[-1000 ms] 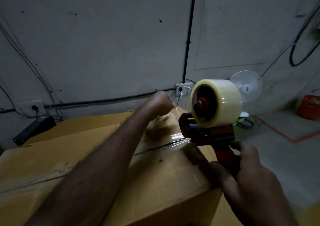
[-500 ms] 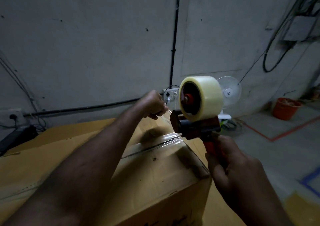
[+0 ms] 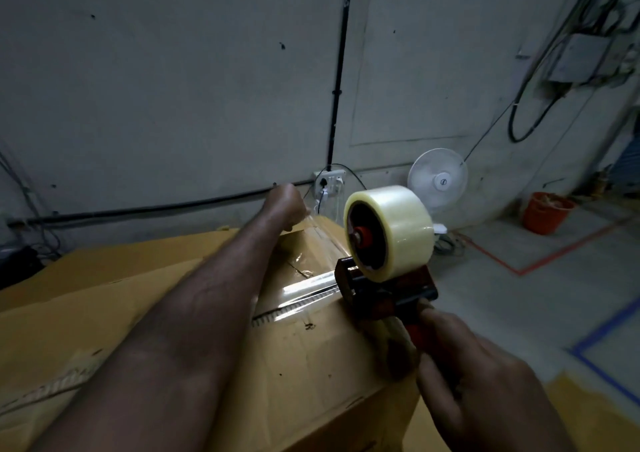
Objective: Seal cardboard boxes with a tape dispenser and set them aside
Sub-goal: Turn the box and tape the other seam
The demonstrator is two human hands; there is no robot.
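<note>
I find my left hand pinching the tape end, the cardboard box beneath it, my right hand gripping the tape dispenser just ahead; slack between them could wrinkle the strip

grey floor, orange bucket, white fan, cardboard box seemingly on it

The box fills the near left. The dispenser sits at its right edge, with the right grip nearer, on the handle. The left grip holds tape at the box's far edge. A fan and a bucket stand far right on the floor.
</note>
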